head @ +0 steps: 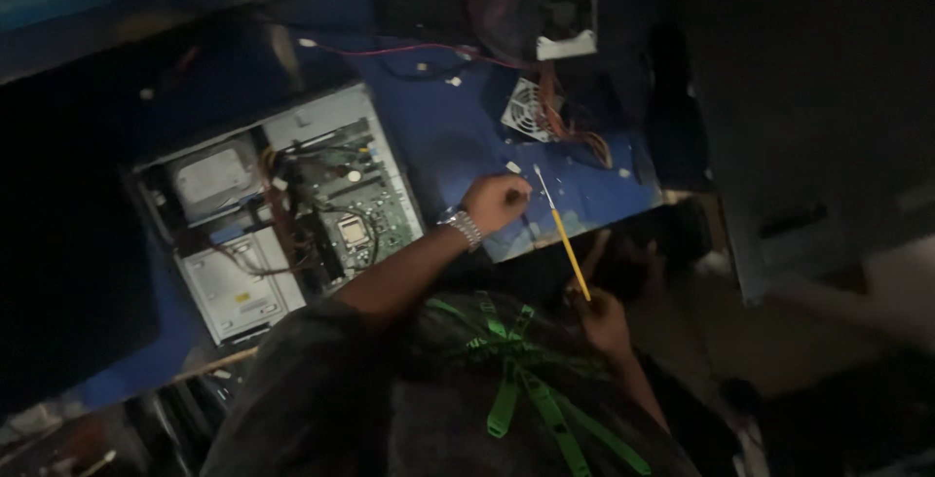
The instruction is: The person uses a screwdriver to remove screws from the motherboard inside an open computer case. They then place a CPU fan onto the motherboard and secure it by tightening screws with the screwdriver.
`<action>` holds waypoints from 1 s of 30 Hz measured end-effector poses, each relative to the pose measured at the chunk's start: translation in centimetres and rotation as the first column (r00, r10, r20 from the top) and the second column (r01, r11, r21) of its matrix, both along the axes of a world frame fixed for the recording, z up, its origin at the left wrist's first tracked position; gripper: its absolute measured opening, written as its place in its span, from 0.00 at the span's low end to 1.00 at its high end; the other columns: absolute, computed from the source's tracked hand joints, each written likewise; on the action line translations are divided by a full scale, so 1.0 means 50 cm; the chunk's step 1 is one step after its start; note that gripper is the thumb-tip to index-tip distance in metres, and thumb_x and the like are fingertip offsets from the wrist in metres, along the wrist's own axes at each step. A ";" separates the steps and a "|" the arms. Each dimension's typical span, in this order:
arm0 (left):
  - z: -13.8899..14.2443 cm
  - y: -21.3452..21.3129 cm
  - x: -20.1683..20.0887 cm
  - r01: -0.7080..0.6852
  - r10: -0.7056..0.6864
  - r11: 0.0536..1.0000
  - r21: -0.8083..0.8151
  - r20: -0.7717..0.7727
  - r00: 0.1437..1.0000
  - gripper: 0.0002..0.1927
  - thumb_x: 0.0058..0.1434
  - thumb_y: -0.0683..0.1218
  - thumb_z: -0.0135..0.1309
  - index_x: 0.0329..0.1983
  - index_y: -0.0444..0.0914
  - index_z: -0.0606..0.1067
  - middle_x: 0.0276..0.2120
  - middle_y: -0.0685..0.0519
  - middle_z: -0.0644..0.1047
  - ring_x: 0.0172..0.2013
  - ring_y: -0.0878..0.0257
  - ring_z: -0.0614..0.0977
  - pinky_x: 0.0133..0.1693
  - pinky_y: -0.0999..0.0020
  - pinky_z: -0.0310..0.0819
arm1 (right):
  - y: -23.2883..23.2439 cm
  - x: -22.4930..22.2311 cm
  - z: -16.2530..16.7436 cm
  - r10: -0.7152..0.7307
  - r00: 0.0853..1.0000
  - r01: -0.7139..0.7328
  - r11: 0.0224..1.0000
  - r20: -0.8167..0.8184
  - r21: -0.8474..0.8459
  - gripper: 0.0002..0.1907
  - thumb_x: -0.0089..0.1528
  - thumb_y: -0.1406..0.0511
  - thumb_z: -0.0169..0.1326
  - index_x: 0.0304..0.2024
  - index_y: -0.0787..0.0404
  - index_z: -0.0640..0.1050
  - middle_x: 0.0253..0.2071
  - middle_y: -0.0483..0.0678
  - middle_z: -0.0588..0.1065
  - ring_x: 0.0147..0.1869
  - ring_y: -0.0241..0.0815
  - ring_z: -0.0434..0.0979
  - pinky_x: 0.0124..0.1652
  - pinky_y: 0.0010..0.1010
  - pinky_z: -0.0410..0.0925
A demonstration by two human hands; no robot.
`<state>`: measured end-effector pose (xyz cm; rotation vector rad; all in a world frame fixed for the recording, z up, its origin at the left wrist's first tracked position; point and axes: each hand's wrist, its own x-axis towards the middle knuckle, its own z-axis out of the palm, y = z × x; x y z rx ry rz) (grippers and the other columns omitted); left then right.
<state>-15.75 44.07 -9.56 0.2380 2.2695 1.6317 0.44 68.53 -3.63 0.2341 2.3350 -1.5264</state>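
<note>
Dim frame, detail is limited. The left hand [495, 202], with a wristwatch [466, 228] on it, is stretched out over the blue worktop [458, 136] and is clenched into a loose fist, knuckles up. Whether anything is pinched inside it cannot be told. The right hand [604, 321] is held low, close to the body, and is closed around the butt of a yellow-handled screwdriver [563, 234]. The shaft is angled up and away, and its tip lies just beside the left hand, above the worktop near its front edge.

An open computer case [278, 209] lies on its side well to the left of both hands, with the board, drive cages and cables exposed. A round-grilled fan [531, 107] with a bundle of orange wires sits beyond the screwdriver tip, and a pale power supply [565, 10] is seen at the far edge. Small pale bits [513, 166] are scattered on the worktop near the left hand; they are too small to identify.

Judged from this, the work is done at the screwdriver tip, beside the left fist. The handle is gripped far back, so the tip would be steadied better if the grip were moved up the handle or the shaft guided by the left fingers. The loose bits should be kept clear of the worktop edge, as they could easily be knocked off. More light would help.
</note>
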 end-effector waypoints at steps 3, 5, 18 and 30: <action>0.015 -0.095 0.040 -0.252 0.209 0.917 0.308 0.165 0.964 0.09 0.60 0.41 0.63 0.43 0.36 0.81 0.40 0.49 0.85 0.40 0.63 0.87 0.44 0.66 0.84 | -0.044 -0.034 0.013 0.096 0.981 -0.111 0.990 0.168 0.084 0.24 0.69 0.53 0.58 0.28 0.68 0.78 0.21 0.45 0.75 0.27 0.33 0.74 0.31 0.29 0.68; 0.029 -0.176 0.061 -0.413 0.267 0.745 0.525 0.332 0.905 0.10 0.61 0.39 0.61 0.45 0.34 0.79 0.41 0.48 0.84 0.42 0.62 0.87 0.44 0.66 0.86 | -0.089 -0.058 0.035 0.079 0.941 -0.121 0.986 0.328 0.110 0.25 0.67 0.53 0.58 0.27 0.69 0.76 0.17 0.44 0.71 0.22 0.36 0.72 0.27 0.31 0.66; 0.174 -0.491 0.276 -0.690 0.496 0.326 0.646 0.505 0.707 0.12 0.63 0.39 0.60 0.50 0.32 0.80 0.43 0.47 0.83 0.43 0.61 0.85 0.46 0.67 0.82 | -0.340 -0.071 0.128 0.474 0.878 -0.462 0.811 0.059 0.359 0.23 0.63 0.55 0.60 0.24 0.66 0.75 0.15 0.49 0.67 0.19 0.37 0.63 0.23 0.32 0.60; 0.149 -0.549 0.349 -0.696 0.440 0.212 0.686 0.568 0.695 0.12 0.64 0.39 0.59 0.51 0.32 0.78 0.47 0.44 0.83 0.48 0.56 0.85 0.50 0.62 0.82 | -0.413 -0.031 0.184 0.569 0.822 -0.510 0.708 0.034 0.489 0.22 0.61 0.55 0.60 0.24 0.67 0.77 0.19 0.52 0.72 0.19 0.40 0.68 0.24 0.35 0.62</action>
